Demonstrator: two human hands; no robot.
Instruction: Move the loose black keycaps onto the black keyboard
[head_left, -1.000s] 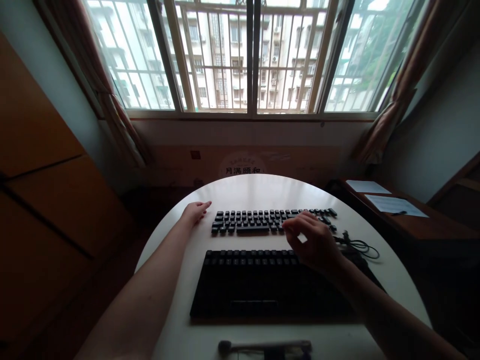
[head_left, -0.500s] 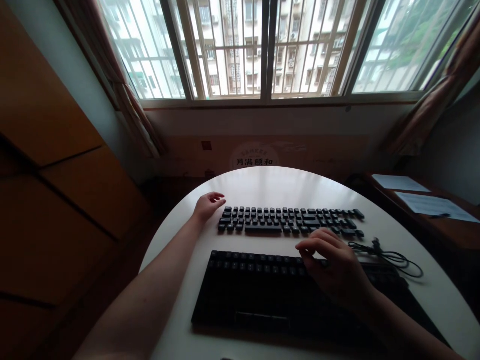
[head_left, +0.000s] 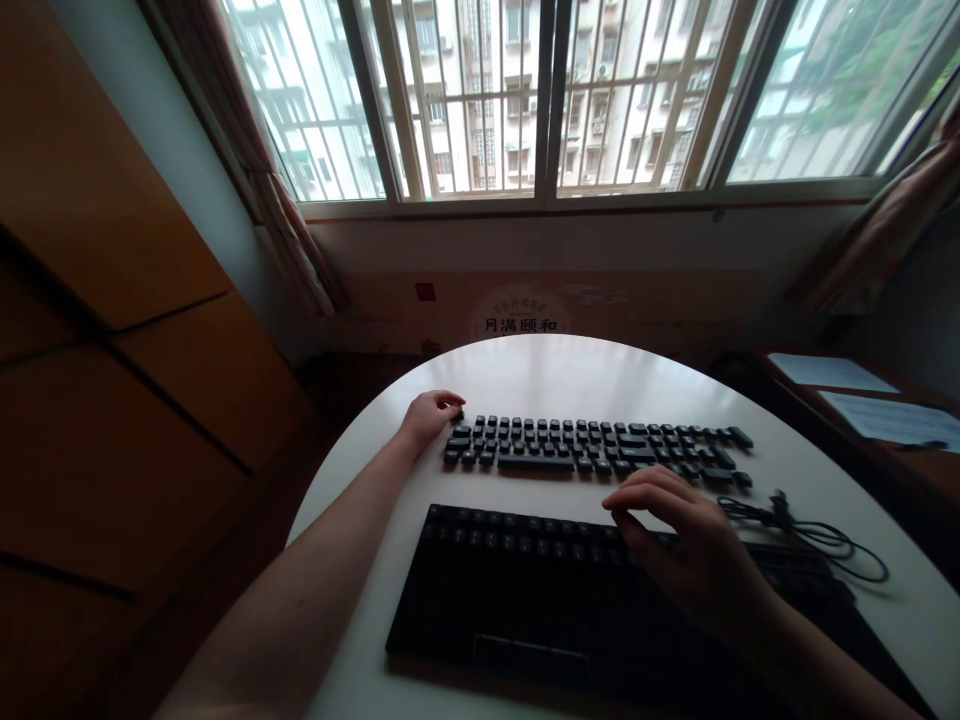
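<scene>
Across the lower centre of the frame, a black keyboard (head_left: 450, 600) is lying on the white table (head_left: 555, 375). At lower right, the right hand (head_left: 694, 540) is hovering over its upper edge, thumb and forefinger curling toward each other; whether they are pinching anything, I cannot tell. A cable (head_left: 781, 510) is lying coiled at right. Mid-frame, loose keycaps (head_left: 636, 454) are sitting in rows; at their upper-left corner, the left hand (head_left: 429, 418) is pinching a dark keycap (head_left: 459, 414).

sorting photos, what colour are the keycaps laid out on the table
Black keycaps, best seen in the head view.
</scene>
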